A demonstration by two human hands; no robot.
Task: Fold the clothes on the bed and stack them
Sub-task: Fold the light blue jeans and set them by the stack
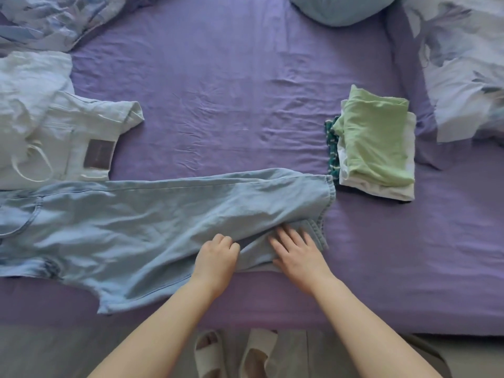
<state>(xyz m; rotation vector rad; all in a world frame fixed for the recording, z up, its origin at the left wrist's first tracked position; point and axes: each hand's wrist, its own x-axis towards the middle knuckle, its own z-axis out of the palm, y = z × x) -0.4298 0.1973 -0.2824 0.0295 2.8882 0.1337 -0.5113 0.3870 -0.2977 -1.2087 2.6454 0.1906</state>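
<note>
Slippered feet (234, 353) at bottom centre. Left hand (216, 259) pinches a fold of the light-blue jeans (141, 230) across mid-frame; right hand (297, 252) lies spread flat on the hem. Risk: legs sliding askew, bumping the folded stack (376, 145) at right.

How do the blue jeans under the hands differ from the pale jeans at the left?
The blue jeans lie spread along the bed, legs stretched toward the folded stack; the pale jeans lie bunched in a pile. The blue jeans are a stronger blue; the pale jeans are nearly white, with a brown patch. The left hand and right hand touch only the blue jeans. Both are unfolded.
</note>
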